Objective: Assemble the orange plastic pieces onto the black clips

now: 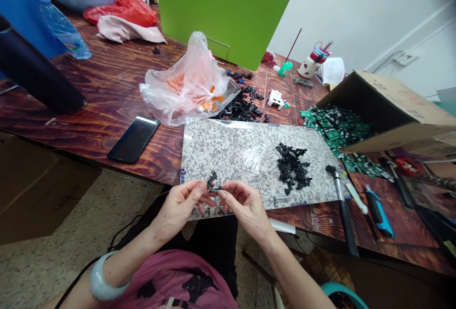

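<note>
Black hook (210, 185) between pinched fingertips (223, 195)

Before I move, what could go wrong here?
The small curved black piece, pinched between left hand and right hand, might slip. The thin silvery pins lie loose on the speckled grey sheet and could scatter. The black-handled hammer reaches the front edge of the brown wooden table and could get knocked off.

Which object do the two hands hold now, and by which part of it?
A small black curved piece: the left hand holds its curved side, the right hand its lower end.
</note>
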Motion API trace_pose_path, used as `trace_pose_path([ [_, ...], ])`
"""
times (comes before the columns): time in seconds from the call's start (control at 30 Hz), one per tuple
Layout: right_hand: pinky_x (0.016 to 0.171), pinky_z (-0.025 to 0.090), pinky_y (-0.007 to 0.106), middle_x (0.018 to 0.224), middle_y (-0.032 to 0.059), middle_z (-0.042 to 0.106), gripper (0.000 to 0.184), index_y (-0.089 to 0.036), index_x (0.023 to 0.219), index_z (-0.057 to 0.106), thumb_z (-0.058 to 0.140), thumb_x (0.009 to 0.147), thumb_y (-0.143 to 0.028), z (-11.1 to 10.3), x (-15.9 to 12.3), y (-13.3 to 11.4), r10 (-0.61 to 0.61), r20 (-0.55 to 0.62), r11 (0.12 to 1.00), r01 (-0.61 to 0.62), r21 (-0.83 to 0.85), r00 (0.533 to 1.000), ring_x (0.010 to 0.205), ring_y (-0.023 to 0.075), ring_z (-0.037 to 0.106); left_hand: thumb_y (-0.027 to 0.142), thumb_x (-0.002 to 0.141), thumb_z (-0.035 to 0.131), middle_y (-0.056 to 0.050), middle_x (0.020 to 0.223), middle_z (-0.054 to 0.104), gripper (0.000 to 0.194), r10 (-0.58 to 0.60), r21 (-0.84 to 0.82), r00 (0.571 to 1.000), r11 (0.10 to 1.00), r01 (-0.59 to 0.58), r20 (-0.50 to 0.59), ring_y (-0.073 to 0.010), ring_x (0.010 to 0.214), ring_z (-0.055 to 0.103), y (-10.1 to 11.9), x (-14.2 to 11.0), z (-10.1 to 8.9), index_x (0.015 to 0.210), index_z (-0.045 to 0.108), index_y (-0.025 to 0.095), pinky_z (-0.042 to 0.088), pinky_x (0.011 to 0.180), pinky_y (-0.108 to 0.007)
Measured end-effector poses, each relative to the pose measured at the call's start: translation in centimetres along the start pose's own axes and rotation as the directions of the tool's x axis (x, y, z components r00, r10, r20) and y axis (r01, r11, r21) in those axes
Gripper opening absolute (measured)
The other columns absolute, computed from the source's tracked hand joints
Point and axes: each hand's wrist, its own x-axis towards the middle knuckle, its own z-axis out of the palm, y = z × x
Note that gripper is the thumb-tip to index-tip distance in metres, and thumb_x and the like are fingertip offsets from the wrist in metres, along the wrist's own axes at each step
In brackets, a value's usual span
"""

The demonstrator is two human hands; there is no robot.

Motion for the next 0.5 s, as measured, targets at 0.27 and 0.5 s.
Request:
trace_pose_path([
  [0.27, 0.049, 0.049, 0.021, 0.065, -0.0001, 0.062, 0.023, -0.017, 0.078, 0.059, 0.067, 0.077, -0.038, 0.8, -0.2, 0.0, 0.035, -0.008, 0.997, -0.035, 0.073, 0.999, 0.056, 0.0112, 0.06, 0.037, 0.087, 0.051, 0.001, 0.073, 0.061, 0.029, 0.158, 0.15, 0.979, 0.979, -0.138, -0.13, -0.0096, 0.056, 0.049, 0.3, -0.1, 0.5, 0.081, 0.068, 0.014, 0.043, 0.055, -0.02],
  [0.5, 0.049, 0.041, 0.019, 0.075, 0.0014, 0.062, 0.025, -0.017, 0.09, 0.065, 0.057, 0.084, -0.04, -0.9, 0.4, -1.5, -0.095, 0.007, 0.971, 0.094, -0.218, 0.995, 0.058, 0.009, 0.051, 0.04, 0.092, 0.042, -0.001, 0.069, 0.062, 0.032, 0.039, 0.178, 0.987, 0.982, -0.067, 0.158, -0.0136, 0.059, 0.058, 0.6, -0.3, 0.1, 0.077, 0.058, 0.016, 0.046, 0.055, -0.022],
])
